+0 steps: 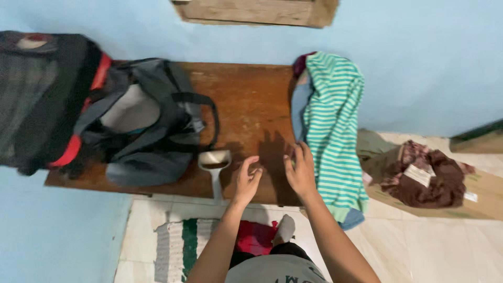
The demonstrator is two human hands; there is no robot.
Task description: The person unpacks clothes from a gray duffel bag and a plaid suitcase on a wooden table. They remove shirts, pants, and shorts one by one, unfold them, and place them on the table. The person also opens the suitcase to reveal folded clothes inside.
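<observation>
okay, head view: both bare hands over the near edge of a worn brown wooden table (246, 105). left hand (247, 181) hovers above the bare wood, fingers (252, 163) loosely curled and a little apart, holding nothing. right hand (301, 172) sits at the left edge of a green-and-white striped shirt (334, 131), fingers spread and touching the cloth's border, not clearly pinching it. the shirt is soft knit, draped from the table's back over its front edge, its hem hanging down past the tabletop; blue fabric (298, 110) peeks out beneath it. open bare wood lies between the shirt and a grey backpack (152, 131), slumped and unzipped, strap looped. a black bag with red trim (42, 99) fills the table's left end, overhanging the edge. a white scoop-shaped plastic piece (215, 170) with a long handle sits just left of the left hand, handle poking past the front edge. table backs onto a pale blue wall (419, 63). below: tiled floor (419, 246), a woven mat in white, green and red (183, 243), a flat cardboard sheet (482, 194) with a crumpled dark brown garment (435, 181) on it, well right of the table.
</observation>
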